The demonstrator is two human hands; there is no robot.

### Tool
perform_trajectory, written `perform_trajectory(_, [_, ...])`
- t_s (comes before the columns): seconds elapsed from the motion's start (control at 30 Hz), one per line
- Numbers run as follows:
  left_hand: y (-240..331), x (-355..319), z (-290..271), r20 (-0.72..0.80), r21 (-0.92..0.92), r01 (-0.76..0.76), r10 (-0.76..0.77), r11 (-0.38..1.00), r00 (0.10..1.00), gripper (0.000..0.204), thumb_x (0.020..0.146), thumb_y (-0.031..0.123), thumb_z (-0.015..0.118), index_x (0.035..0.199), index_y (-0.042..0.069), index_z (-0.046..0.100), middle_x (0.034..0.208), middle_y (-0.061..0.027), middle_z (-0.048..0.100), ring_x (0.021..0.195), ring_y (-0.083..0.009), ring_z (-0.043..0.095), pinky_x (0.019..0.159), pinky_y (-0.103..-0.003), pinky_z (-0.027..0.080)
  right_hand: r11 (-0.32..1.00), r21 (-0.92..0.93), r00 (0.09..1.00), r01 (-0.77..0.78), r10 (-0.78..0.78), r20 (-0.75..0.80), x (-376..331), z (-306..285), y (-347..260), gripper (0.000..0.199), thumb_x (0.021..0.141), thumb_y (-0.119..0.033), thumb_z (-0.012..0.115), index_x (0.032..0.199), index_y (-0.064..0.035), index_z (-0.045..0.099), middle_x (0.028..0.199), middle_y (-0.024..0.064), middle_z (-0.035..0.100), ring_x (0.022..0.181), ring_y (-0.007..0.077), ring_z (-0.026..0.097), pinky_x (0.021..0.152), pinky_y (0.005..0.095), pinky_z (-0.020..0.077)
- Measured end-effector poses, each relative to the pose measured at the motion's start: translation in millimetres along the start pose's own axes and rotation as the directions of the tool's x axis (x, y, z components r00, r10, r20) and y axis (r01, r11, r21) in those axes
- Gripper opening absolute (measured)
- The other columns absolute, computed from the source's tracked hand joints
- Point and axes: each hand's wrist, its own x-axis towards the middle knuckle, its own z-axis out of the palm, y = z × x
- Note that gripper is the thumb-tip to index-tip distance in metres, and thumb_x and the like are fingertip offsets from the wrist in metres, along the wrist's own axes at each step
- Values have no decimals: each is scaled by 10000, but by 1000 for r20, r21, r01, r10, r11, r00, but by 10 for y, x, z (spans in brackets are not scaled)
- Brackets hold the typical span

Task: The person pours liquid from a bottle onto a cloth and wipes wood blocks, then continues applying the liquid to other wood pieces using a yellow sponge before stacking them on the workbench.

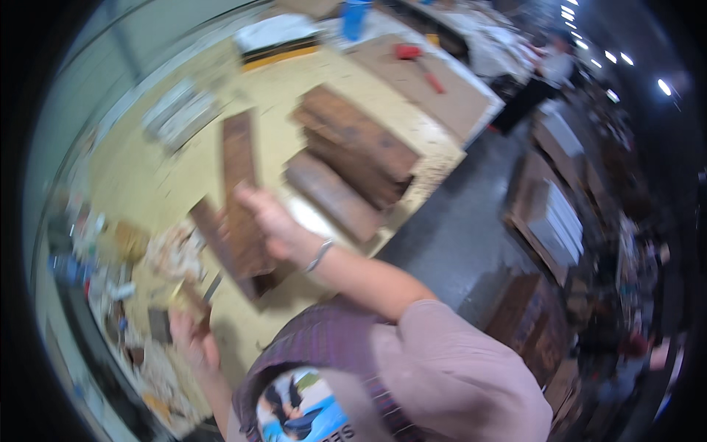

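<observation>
My right hand, with a bracelet at its wrist, grips the edge of a long brown wooden board. Beneath and left of it lies a second brown board, partly covered. At the lower left my left hand is closed on a small block with a yellowish top and a brown side; blur hides its exact kind. A dark grey block touches or sits just beside those fingers; I cannot tell which. Close by, a thin dark strip lies on the pale yellow table.
Brown boards are stacked on the table's right, with a loose board before them. Whitish blocks lie far left. A red-handled tool rests on cardboard. Crumpled cloth and clutter line the left edge. Another person stands far right.
</observation>
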Motion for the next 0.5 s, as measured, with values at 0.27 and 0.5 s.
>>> perform_trajectory(0.27, [22,-30,717,371,783,-501,371,368,851,545,703,-29,712,1231,5,582,1155,-106,603,1078,-230,578,918,-351,476,980,-118,985,159,-165,-43,-94,89,-53,403,1047,-389,412,1170,-11,471,1024,163,637,842,265,673,750,408,579])
perform_trajectory(0.5, [46,-1,989,598,708,-697,426,116,679,514,622,-4,734,1126,43,646,1021,-102,610,866,-278,560,751,-369,476,982,-143,986,126,-140,-87,-99,244,-45,320,1042,-352,451,1172,-60,438,967,130,605,782,227,652,667,376,566])
